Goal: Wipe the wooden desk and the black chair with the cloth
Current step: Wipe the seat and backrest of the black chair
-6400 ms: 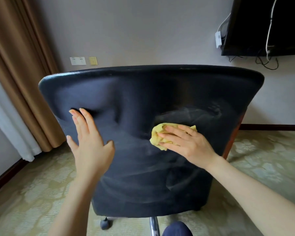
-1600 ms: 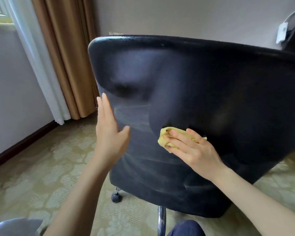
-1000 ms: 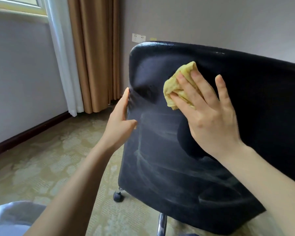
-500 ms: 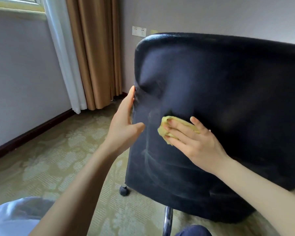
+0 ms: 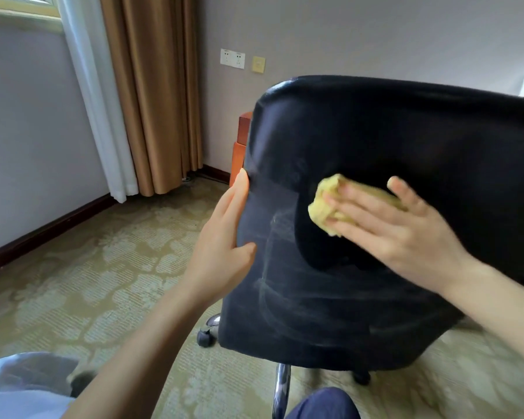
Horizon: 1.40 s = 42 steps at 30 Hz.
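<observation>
The back of a black chair [image 5: 390, 140] is seen from behind and takes up the right half of the view. A crumpled yellow cloth [image 5: 324, 207] is pressed against the middle of this backrest by the right hand [image 5: 400, 234]. That hand is laid flat, its fingers straight and spread over the cloth, and nothing is gripped; only the left end of the cloth is left uncovered. The left edge of the backrest is steadied by the left hand [image 5: 221, 246]: the fingers are held straight along the edge, and the thumb is set apart on the rear face. Nothing is clasped by it. Pale wipe streaks [image 5: 273, 237] are visible on the backrest between the two hands and below them.

Under the chair, a chrome post [image 5: 280, 385] and a black caster [image 5: 206, 335] are seen on a patterned green carpet [image 5: 88, 267]. Just behind the chair's left edge, part of an orange-brown wooden piece [image 5: 239, 146] is exposed; it cannot be told what it is. Further left of the chair, a brown curtain [image 5: 158, 92] and a white sheer curtain [image 5: 94, 98] are hung side by side. On the wall above the chair's left corner, white sockets [image 5: 232, 58] and a small yellow plate [image 5: 258, 64] are mounted. Below the chair, a knee in dark blue [image 5: 321, 403] is partly shown.
</observation>
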Tool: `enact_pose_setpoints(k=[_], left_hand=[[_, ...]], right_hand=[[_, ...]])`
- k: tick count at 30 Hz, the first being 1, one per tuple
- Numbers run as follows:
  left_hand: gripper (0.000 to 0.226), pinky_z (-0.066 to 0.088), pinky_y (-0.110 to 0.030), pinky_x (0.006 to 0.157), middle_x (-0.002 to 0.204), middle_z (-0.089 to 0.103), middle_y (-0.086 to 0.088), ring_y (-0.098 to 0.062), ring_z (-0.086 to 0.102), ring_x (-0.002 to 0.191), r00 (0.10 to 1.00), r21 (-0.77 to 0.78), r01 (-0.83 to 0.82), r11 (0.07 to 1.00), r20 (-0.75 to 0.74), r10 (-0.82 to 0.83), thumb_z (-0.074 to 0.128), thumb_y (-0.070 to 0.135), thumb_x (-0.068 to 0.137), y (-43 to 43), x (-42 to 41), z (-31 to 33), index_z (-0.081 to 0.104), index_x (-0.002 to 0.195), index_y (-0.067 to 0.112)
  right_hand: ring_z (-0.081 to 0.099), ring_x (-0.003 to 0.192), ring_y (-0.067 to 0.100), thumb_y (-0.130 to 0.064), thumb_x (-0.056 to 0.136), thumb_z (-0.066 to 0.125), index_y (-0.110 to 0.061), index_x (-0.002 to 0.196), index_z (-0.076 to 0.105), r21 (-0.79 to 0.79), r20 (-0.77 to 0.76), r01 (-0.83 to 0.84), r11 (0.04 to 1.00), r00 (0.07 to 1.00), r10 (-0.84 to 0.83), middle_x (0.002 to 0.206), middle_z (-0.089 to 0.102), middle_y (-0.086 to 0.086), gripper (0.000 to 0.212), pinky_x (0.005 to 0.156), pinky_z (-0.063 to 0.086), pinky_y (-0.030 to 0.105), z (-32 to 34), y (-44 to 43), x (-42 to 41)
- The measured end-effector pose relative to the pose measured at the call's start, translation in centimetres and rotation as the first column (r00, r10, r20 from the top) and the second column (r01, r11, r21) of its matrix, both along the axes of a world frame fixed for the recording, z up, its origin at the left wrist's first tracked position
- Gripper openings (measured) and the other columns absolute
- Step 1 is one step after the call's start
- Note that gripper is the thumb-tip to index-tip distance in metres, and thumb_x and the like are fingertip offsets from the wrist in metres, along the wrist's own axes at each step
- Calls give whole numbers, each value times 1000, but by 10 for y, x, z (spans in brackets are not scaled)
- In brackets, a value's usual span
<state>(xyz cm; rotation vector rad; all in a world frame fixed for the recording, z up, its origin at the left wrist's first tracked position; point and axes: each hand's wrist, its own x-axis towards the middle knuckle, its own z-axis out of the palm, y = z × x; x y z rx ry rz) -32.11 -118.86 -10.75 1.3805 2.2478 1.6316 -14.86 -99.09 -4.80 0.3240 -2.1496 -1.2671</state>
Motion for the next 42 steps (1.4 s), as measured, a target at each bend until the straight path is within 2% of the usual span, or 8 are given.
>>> enact_pose_setpoints(k=[4, 7, 12, 16, 28, 33, 37, 42], left_hand=[[96, 21, 9, 88, 152, 10, 28, 36, 3, 118, 1000, -4, 27, 1000, -1, -27, 52, -8, 77, 0, 10, -5, 9, 150, 37], [96, 27, 5, 88, 152, 8, 31, 33, 5, 123, 999, 2, 38, 999, -8, -38, 52, -7, 78, -1, 15, -6, 9, 150, 38], [97, 39, -17, 92, 150, 4, 37, 12, 13, 137, 998, 6, 49, 999, -37, -49, 52, -5, 77, -1, 19, -5, 6, 149, 41], [96, 30, 0, 93, 155, 10, 27, 15, 15, 135, 997, 25, 68, 997, -38, -67, 53, -5, 77, -2, 16, -4, 9, 148, 43], [99, 16, -8, 110, 156, 16, 18, 12, 11, 139, 996, 124, 48, 991, 74, -58, 44, -19, 72, 2, 18, -19, 12, 149, 34], [101, 21, 7, 92, 156, 4, 24, 27, 8, 129, 996, 81, 53, 995, 74, -59, 47, -12, 75, 5, 23, -35, 1, 151, 36], [100, 26, 9, 79, 151, 8, 29, 37, 23, 111, 987, 96, 86, 992, 130, -98, 47, -13, 76, 5, 20, -38, 2, 151, 34], [104, 21, 1, 99, 147, 8, 39, 18, 12, 135, 977, 128, 90, 988, 180, -112, 44, -15, 72, 5, 17, -39, 2, 150, 40]], right_hand=[[47, 129, 22, -8, 90, 61, -21, 121, 65, 47, -186, -70, 996, 979, 78, 134, 55, 4, 34, 116, 7, 47, 34, -13, -18], [44, 126, 21, -11, 88, 59, -20, 111, 69, 22, -225, -113, 993, 967, 116, 127, 61, 4, 27, 116, 8, 47, 38, -26, -33], [24, 138, 28, -11, 94, 39, -20, 132, 43, -65, -183, -63, 996, 982, 50, 149, 33, 5, 39, 114, -4, 50, 30, -40, -58], [11, 141, 35, -20, 93, 46, -30, 141, 34, -109, -109, -15, 994, 994, 3, 156, 16, 4, 51, 113, -9, 54, 17, -38, -66], [31, 137, 16, -10, 100, 30, -22, 142, 38, -15, 91, 30, 999, 995, -28, 147, 36, -5, 45, 113, 19, 41, -57, -12, -46], [38, 133, 14, -6, 96, 33, -22, 137, 48, 14, 229, 115, 993, 967, -115, 144, 44, -5, 46, 113, 21, 38, -82, 14, 9], [39, 134, 16, -1, 95, 35, -22, 141, 36, -21, 156, 116, 993, 981, -112, 141, 46, -5, 50, 112, 18, 37, -68, 25, 28], [46, 126, 17, -8, 103, 35, -23, 139, 42, -45, -46, 9, 999, 999, -11, 140, 47, -3, 40, 115, 12, 39, -27, 12, 6]])
